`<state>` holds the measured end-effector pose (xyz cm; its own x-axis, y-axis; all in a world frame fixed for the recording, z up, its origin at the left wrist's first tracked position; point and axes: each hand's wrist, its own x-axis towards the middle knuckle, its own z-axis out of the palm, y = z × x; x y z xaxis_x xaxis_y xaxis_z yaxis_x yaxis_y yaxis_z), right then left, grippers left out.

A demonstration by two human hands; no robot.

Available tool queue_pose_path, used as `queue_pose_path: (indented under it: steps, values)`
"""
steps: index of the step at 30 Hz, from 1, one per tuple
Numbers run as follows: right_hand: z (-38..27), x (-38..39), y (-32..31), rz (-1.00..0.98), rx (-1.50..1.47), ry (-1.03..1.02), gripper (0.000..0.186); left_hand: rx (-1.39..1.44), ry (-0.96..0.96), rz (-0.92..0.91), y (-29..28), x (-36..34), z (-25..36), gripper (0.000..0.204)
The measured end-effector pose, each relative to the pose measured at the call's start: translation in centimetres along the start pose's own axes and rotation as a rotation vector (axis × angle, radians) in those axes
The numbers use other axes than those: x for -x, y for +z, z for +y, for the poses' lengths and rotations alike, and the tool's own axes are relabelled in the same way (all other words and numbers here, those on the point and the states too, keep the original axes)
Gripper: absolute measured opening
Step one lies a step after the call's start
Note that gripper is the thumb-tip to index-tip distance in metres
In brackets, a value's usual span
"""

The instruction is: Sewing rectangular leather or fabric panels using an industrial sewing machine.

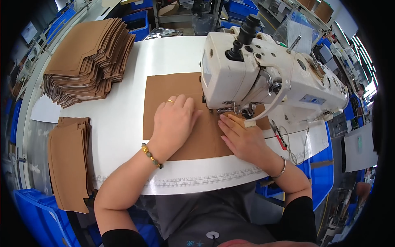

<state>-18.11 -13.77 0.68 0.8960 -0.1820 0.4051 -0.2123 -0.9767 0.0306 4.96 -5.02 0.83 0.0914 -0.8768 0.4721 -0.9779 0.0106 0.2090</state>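
Note:
A brown flat panel [173, 84] lies on the white table under a white sewing machine [234, 74]. My left hand [175, 121] rests on the panel left of the needle area, fingers slightly bent and apart from the machine, pressing on the surface. My right hand [240, 138] lies on the panel just below the presser foot [224, 111], its fingers stretched out over the brown material. The panel's right part is partly hidden by the machine and my hand. Red-handled snips [281, 139] lie right of my right hand, with loose thread beside them.
A tall stack of brown pieces [82, 53] sits at the back left, a smaller stack [66, 164] at the near left edge of the table [123, 99]. Blue bins [41, 214] stand around the table. The machine fills the back right.

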Motion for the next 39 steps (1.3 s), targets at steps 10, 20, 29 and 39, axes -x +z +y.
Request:
queue_pose_path:
  steps: [10, 20, 29, 39]
  values:
    - [-0.3, -0.3, -0.1, -0.039, 0.006, 0.031, 0.037, 0.222, -0.07, -0.046, 1.7, 0.2, 2.0, 0.024]
    - [-0.3, -0.5, -0.4, -0.024, 0.021, 0.025, 0.037, -0.032, -0.022, 0.053, 1.1, -0.1, -0.7, 0.014]
    - [0.1, -0.4, -0.2, 0.007, 0.014, 0.044, 0.036, 0.175, 0.36, -0.104, -0.6, 3.0, 2.9, 0.037]
    - [0.5, -0.4, 0.0, 0.007, -0.002, 0.047, 0.036, -0.064, 0.189, -0.214, -1.8, 3.2, 1.6, 0.068]
